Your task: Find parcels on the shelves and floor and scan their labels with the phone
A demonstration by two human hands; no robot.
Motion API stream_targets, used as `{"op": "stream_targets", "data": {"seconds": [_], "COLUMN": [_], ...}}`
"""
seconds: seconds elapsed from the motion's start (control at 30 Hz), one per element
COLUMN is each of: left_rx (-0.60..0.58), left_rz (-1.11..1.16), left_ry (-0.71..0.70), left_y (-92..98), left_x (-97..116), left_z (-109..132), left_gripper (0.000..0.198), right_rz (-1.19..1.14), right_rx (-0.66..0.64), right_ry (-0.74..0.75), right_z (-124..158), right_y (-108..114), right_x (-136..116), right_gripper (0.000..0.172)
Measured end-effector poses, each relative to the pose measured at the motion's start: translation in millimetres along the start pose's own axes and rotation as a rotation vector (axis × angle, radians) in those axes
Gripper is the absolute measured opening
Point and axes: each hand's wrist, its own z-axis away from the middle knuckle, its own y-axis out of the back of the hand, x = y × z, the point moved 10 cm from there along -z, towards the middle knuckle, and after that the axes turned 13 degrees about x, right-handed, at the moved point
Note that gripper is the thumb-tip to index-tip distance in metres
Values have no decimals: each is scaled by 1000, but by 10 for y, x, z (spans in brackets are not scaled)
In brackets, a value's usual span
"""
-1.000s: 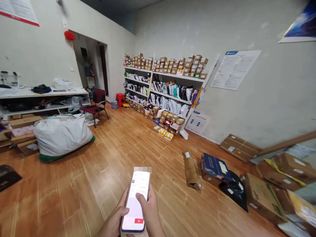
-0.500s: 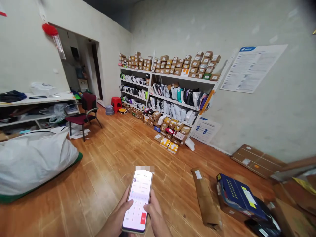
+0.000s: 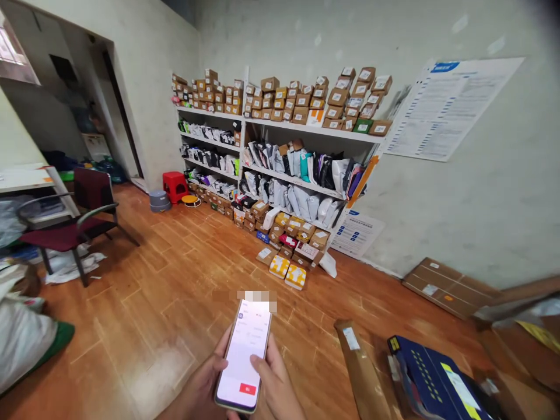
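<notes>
In view are one left hand, one right hand, one phone, one chair, one red stool, one grey tub, two posters, two checked packs, one large blue box and shelved parcels too many to count.

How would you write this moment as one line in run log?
hands: left hand and right hand hold phone | screen: lit, red button near bottom | ahead: parcel-filled shelves | right foreground: blue box
</notes>
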Motion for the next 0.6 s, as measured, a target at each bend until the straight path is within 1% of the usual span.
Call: {"op": "stream_targets", "data": {"seconds": [0.07,0.13,0.17,0.2,0.23,0.27,0.3,0.37,0.4,0.43,0.5,0.53,0.6], "left_rx": [-38,-61,-55,-39,-20,0,15,35,39,42,36,25,-10], "left_rz": [-9,18,36,48,50,39,21,-4,-5,-5,-10,-12,1], "left_ry": [3,-20,-39,-57,-71,-79,-77,-69,-66,-60,-36,-26,-4], "left_y": [-158,-295,-338,-364,-380,-391,-402,-425,-438,-451,-485,-511,-586], "left_x": [115,261,339,409,471,522,560,637,683,731,832,894,1025], "left_z": [-433,-843,-1038,-1225,-1401,-1568,-1729,-2047,-2213,-2390,-2782,-2996,-3455], "left_gripper": [79,84,86,87,87,86,84,84,85,86,87,87,85], "right_rz": [7,-25,-44,-48,-36,-8,29,81,89,91,87,84,84], "right_rx": [-76,-164,-183,-179,-145,-78,16,203,265,302,312,318,375], "right_ry": [17,9,-2,-14,-22,-30,-40,-65,-78,-84,-85,-83,-69], "right_z": [-413,-785,-969,-1159,-1361,-1575,-1795,-2223,-2431,-2638,-3053,-3257,-3650], "right_y": [25,15,22,44,86,154,247,430,490,527,549,568,666], "right_x": [-158,-328,-412,-488,-557,-612,-654,-716,-738,-763,-821,-853,-916], "right_gripper": [59,73,76,75,71,66,63,65,66,66,63,63,66]}}
